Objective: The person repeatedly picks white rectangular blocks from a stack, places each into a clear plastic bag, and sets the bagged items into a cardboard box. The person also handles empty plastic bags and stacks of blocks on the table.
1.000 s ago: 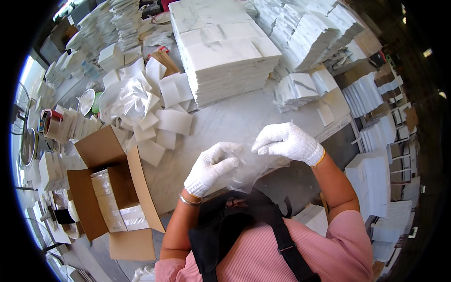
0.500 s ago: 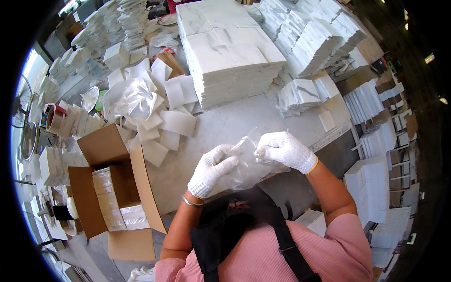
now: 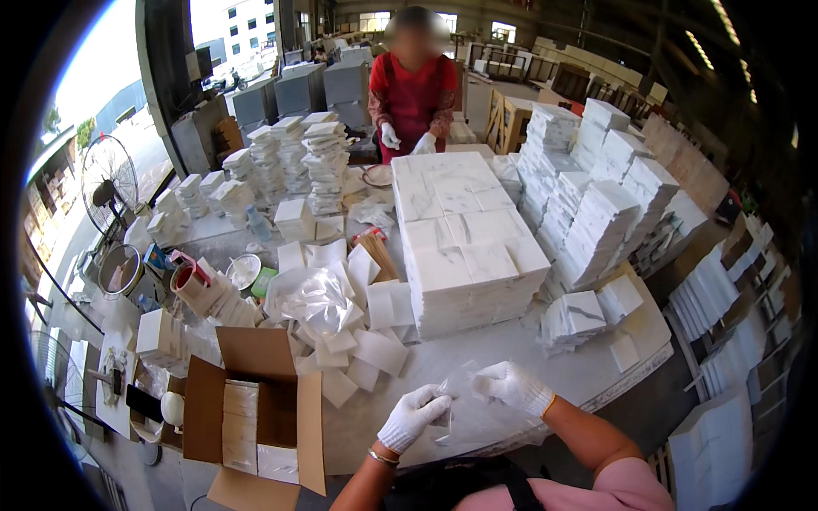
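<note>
I hold 1 clear plastic bag (image 3: 456,400) just above the tabletop (image 3: 511,341) edge, near my body. My left hand (image 3: 415,417) and right hand (image 3: 514,386), both w/ white gloves, pinch its sides, slightly apart, probably to spread it open. 1 open cardboard box (image 3: 256,409) stands at left, within easy reach. 1 big block of white tiles (image 3: 464,247) lies behind.

Gloved left hand (image 3: 412,417) and gloved right hand (image 3: 511,385) pinching a clear plastic bag (image 3: 456,400) between them above the grey worktable (image 3: 511,341). Open cardboard box (image 3: 256,409) with wrapped white tiles at lower left; loose foam squares (image 3: 362,341) and crumpled plastic film (image 3: 315,298) beside it. Large tile stack (image 3: 464,247) at centre, with a person in a red apron (image 3: 413,94) standing beyond.
</note>
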Demonstrator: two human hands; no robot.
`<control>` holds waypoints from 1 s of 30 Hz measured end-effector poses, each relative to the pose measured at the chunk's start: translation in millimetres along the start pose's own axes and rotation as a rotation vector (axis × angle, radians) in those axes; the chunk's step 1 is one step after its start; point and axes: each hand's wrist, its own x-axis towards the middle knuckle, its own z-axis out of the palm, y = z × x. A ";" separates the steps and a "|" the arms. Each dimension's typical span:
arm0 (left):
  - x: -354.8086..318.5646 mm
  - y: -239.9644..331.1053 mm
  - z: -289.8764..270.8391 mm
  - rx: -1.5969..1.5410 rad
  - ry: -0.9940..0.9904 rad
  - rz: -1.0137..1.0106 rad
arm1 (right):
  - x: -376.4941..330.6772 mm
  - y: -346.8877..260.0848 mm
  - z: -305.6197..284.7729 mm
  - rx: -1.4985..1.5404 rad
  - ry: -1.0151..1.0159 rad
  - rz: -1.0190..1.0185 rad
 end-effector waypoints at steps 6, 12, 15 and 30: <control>1.4 -11.8 -7.1 -0.023 0.036 0.036 | 9.4 2.9 -6.1 0.162 -0.091 -0.089; 4.9 -8.8 -12.3 -0.032 0.069 0.041 | 14.1 -4.3 -15.5 0.118 -0.127 -0.091; 6.3 -9.6 -13.1 -0.051 0.077 0.047 | 16.1 -5.1 -15.8 0.108 -0.131 -0.080; 10.5 -9.2 -23.2 -0.028 0.175 0.041 | 34.1 -12.7 -9.6 0.091 -0.077 -0.092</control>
